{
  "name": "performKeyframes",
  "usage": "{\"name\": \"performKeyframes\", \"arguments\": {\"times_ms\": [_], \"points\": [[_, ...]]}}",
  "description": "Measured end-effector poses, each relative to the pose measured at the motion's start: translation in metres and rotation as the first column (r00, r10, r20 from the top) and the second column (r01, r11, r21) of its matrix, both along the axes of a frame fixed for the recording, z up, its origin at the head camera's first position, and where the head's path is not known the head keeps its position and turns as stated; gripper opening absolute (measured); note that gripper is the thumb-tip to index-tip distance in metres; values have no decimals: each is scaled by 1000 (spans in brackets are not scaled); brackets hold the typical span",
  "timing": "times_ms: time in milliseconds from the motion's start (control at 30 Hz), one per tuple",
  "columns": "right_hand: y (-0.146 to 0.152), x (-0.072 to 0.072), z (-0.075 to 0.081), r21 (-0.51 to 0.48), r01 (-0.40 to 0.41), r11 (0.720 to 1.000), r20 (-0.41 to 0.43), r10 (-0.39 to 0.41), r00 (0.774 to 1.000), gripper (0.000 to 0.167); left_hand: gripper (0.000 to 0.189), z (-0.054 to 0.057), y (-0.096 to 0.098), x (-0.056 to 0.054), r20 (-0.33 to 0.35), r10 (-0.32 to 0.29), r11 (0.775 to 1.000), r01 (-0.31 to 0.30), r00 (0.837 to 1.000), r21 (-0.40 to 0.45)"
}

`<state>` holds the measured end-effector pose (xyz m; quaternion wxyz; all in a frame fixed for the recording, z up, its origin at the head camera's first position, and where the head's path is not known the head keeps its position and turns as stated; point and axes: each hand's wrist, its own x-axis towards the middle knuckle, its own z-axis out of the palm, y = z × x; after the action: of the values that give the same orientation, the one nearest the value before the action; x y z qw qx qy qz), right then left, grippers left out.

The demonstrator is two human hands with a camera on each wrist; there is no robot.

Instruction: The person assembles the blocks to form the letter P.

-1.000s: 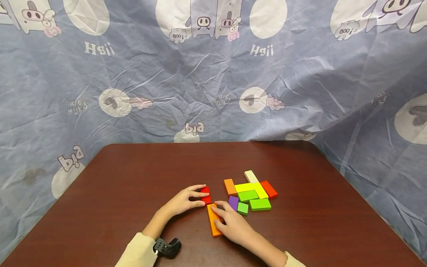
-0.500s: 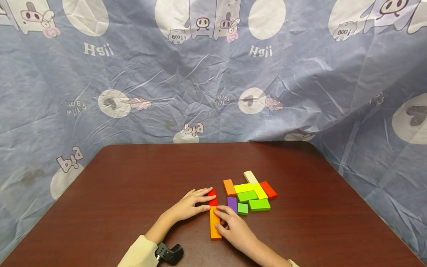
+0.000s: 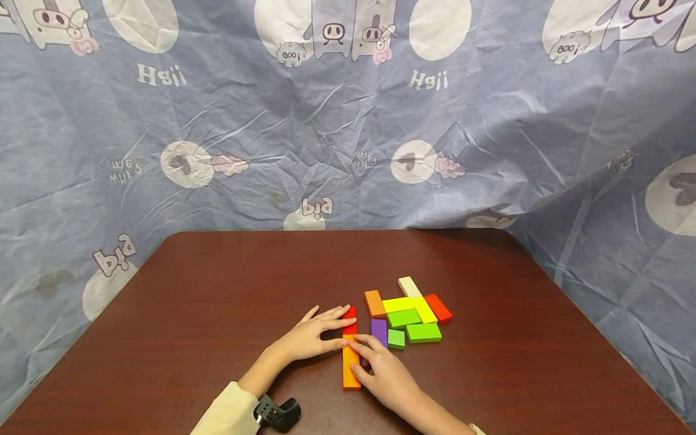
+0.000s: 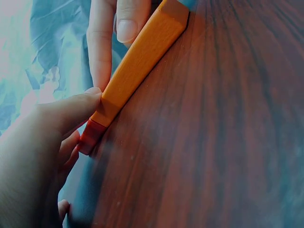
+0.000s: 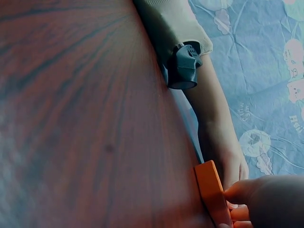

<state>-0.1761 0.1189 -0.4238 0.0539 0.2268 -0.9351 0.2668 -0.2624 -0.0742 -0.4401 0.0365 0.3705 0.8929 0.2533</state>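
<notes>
On the dark wooden table (image 3: 244,272), a red block (image 3: 350,328) and a long orange block (image 3: 351,377) lie end to end in a straight line. My left hand (image 3: 306,336) comes in from the left, its extended fingers across the red block. Its thumb touches the orange block close to the joint, as the left wrist view shows. From the right, my right hand (image 3: 387,370) rests its index fingertip and thumb on the orange block's upper face. The red block's top is partly hidden by the left fingers.
Right of the hands lie a purple block (image 3: 379,333), green blocks (image 3: 404,318), yellow blocks (image 3: 399,305), a darker orange block (image 3: 375,304), a cream block (image 3: 409,286) and another red block (image 3: 438,308). A patterned blue cloth (image 3: 326,133) hangs behind the table.
The red block has moved right with the left hand, in line with the orange block. The orange block has turned from slanted to straight under the right hand.
</notes>
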Motion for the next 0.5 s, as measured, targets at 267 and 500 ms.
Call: {"name": "performKeyframes", "arguments": {"times_ms": [267, 500], "points": [[2, -3, 0, -41, -12, 999, 16, 13, 1000, 34, 52, 2, -1, 2, 1, 8, 1000, -8, 1000, 0], [9, -14, 7, -43, 116, 992, 2, -116, 993, 21, 54, 3, 0, 2, 9, 7, 1000, -7, 1000, -1]]}}
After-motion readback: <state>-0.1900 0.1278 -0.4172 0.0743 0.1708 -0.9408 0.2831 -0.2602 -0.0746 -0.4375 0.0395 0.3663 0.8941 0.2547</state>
